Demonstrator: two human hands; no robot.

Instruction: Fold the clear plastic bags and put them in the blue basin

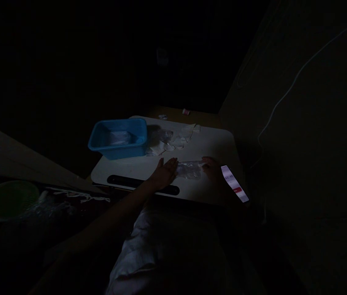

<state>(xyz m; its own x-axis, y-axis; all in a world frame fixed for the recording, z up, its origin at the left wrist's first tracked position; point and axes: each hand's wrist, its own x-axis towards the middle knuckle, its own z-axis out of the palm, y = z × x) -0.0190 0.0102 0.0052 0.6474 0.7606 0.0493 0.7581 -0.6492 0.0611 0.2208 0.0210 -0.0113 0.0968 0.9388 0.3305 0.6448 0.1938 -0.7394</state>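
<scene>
A clear, crinkled plastic bag (189, 170) lies flat on the white table, between my two hands. My left hand (165, 174) rests flat, its fingers stretched out and touching the bag's left end. At the other end, my right hand (210, 167) has its fingers bent round the bag's edge, closed on it; the lower part of this hand is lost in shadow. Behind the bag lies a loose pile of clear plastic and pale paper-like pieces (158, 148).
The small white table (216, 143) has a dark slot (124, 181) along its front. A blue plastic basin (116, 153) stands at its left with pale packets inside. A lit phone (235, 184) lies at the right edge. A green basket (10, 200) sits lower left. The room is very dark.
</scene>
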